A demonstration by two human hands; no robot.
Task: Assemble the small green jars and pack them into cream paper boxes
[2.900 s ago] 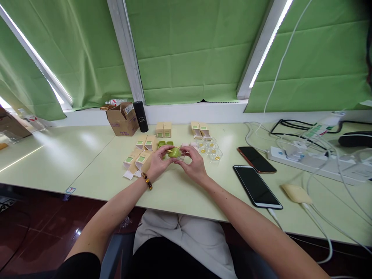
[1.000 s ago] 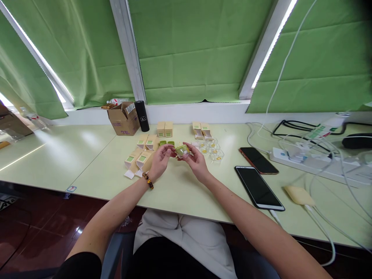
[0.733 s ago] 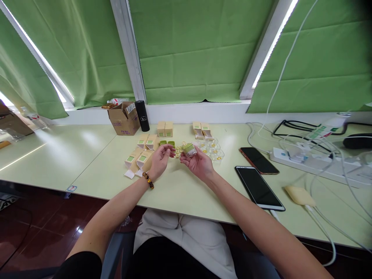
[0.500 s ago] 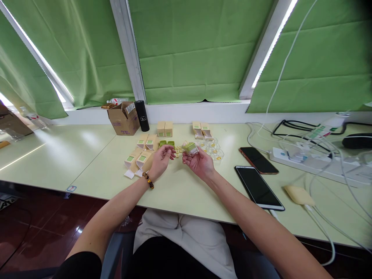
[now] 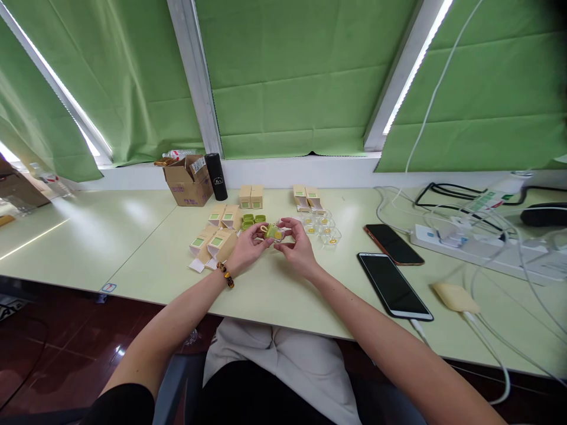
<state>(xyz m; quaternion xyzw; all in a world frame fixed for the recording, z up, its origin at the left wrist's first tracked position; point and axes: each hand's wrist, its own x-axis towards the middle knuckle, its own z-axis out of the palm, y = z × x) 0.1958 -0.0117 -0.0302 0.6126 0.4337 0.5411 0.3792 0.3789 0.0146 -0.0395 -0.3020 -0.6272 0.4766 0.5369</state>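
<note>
Between my two hands is a small green item in clear plastic (image 5: 273, 232), with a pale loop at its left side. My left hand (image 5: 248, 245) pinches its left side, the fingers curled round it. From the right, my right hand (image 5: 299, 247) grips its clear edge between thumb and fingers. Several green pieces (image 5: 253, 219) lie on the table just beyond my left hand. Clear plastic cups with yellow spots (image 5: 325, 227) sit beyond my right hand. Left of my left hand lie small cream boxes with open flaps (image 5: 208, 242).
More small boxes stand at the back, a closed-looking pair (image 5: 251, 196) and an open pair (image 5: 308, 199). A cardboard carton (image 5: 188, 182) and a black bottle (image 5: 216, 177) stand back left. Two phones (image 5: 394, 286), a power strip (image 5: 482, 251) and tangled cables occupy the right.
My right hand has moved left and turned with the green item. My left hand has closed on the item's other side, so both hands now hold it.
</note>
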